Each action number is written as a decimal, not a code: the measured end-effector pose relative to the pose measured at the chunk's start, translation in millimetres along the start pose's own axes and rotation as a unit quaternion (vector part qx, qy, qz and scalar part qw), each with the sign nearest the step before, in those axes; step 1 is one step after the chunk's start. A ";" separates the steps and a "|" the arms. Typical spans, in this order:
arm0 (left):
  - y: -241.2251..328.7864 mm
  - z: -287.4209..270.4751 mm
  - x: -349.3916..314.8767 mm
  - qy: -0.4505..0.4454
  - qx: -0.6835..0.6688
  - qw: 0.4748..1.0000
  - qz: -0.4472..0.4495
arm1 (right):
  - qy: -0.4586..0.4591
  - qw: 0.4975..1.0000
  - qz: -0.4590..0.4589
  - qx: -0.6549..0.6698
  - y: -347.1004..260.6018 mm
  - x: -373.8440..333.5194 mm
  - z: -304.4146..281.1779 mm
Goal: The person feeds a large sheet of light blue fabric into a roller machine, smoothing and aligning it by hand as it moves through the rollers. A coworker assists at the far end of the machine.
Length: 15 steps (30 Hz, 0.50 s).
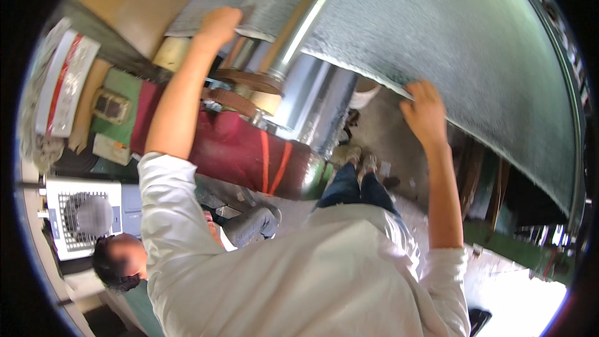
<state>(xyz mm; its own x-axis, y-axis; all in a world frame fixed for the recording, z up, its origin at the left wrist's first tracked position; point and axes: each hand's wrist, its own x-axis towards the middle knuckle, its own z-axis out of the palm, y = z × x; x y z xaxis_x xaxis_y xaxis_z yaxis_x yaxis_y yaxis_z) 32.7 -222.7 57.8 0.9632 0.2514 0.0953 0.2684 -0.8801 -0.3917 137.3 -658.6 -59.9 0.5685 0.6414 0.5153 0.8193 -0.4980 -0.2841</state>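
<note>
Both hands, left hand [218, 25] and right hand [424, 112], gripping the silver textured sheet's [462, 43] edge above the metal roller [321, 103].

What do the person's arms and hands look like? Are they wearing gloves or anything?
No gloves. Both the left hand and the right hand are bare, with no rings, watch or bands that can be seen. The forearms are bare too. The person wears a plain white shirt with short, loose sleeves that end near the elbows.

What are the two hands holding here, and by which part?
Both hands grip the silvery textured sheet by its lower edge: the left hand near one end of that edge, the right hand further along it, above the shiny metal roller.
</note>
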 end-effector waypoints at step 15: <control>5.8 9.3 1.5 0.146 -0.010 0.989 -0.005 | 0.069 0.962 0.150 -0.217 115.1 -79.4 -24.1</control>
<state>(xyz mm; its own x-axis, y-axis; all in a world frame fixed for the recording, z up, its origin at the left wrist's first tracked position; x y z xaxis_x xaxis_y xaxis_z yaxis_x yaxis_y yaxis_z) 35.5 -223.6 47.1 0.9228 0.1358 0.3604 0.2754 -0.8869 -0.3710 184.6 -780.9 -114.1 0.7349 0.3609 0.5742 0.4936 -0.8652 -0.0879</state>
